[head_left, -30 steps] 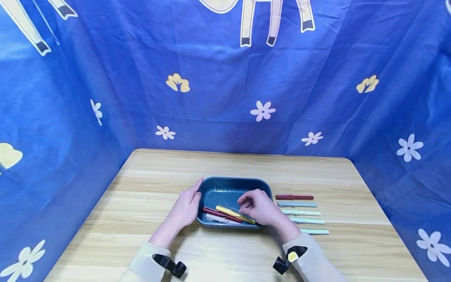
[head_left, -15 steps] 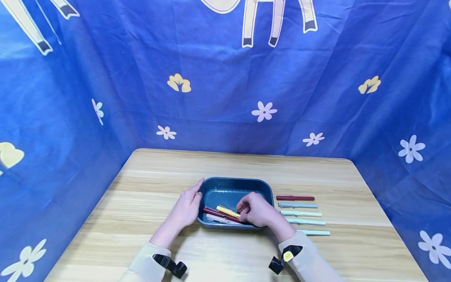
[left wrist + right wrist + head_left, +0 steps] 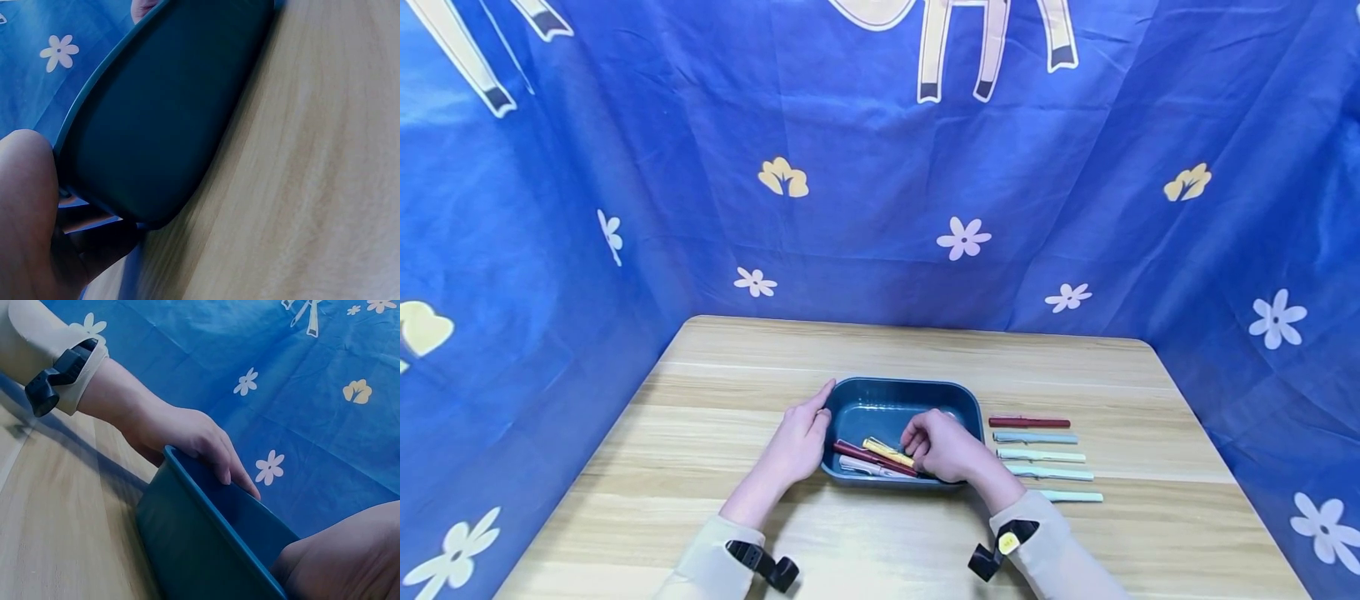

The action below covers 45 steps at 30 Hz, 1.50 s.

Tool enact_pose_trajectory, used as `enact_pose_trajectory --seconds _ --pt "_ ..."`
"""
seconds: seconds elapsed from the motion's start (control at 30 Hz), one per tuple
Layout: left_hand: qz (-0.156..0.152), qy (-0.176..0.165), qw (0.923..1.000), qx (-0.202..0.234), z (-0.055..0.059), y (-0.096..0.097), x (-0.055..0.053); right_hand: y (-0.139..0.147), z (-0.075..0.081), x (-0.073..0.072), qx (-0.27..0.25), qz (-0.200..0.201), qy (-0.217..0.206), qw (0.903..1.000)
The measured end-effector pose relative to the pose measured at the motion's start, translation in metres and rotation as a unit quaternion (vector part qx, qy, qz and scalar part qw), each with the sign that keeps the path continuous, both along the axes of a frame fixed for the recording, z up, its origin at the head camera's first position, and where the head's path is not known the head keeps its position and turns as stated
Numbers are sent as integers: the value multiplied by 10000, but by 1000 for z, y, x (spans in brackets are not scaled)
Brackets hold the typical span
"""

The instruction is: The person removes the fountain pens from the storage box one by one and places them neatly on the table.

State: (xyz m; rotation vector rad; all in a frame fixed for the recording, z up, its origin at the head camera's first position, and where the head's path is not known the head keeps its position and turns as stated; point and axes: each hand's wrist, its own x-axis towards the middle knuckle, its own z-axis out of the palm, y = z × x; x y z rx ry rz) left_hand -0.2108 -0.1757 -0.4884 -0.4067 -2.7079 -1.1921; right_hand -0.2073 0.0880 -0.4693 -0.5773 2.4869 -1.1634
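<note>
In the head view a dark teal tray (image 3: 867, 417) stands on the wooden table, with a yellow pen (image 3: 883, 450), a dark red pen (image 3: 867, 456) and a pale lilac pen (image 3: 865, 467) lying near its front wall. My left hand (image 3: 800, 440) grips the tray's left end, one digit over the rim and others against the outer wall (image 3: 150, 119) in the left wrist view. My right hand (image 3: 951, 450) reaches into the tray's right half, thumb and fingertips pinching the yellow pen at its right end. That end is hidden behind the hand; the right wrist view does not show the pens.
Right of the tray several pens lie in a row on the table: dark red (image 3: 1029, 422), grey-blue (image 3: 1035, 437), pale green (image 3: 1042, 456), light blue (image 3: 1052, 473) and pale mint (image 3: 1072, 497). The right forearm overlaps some of their left ends. A blue patterned curtain (image 3: 865, 200) encloses the table.
My right hand has come down from above the yellow pen and moved slightly left and closed its fingertips on it. The left hand stays at the tray's left end.
</note>
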Motion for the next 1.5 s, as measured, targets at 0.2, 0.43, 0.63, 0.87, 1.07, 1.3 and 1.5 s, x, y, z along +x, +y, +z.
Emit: enact_pose_trajectory --seconds 0.2,0.43,0.63,0.87,1.07,1.3,1.5 --pt "3 5 10000 2 0 0 0 -1 0 1 171 -21 102 9998" --pt "46 5 10000 -37 -1 0 0 -3 0 1 467 12 426 9980" --pt "30 37 10000 -32 -1 0 -1 -3 0 1 289 -59 456 9985" --pt "22 16 10000 -22 -1 0 0 -4 -4 -5 -236 32 227 9995" --pt "25 18 10000 -11 0 0 0 -5 -2 -6 -649 45 19 9979" --pt "20 -18 10000 -30 0 0 -1 0 5 -5 -802 -223 39 9965" --pt "32 -54 10000 -42 -1 0 -1 2 6 -5 -934 -578 456 9929"
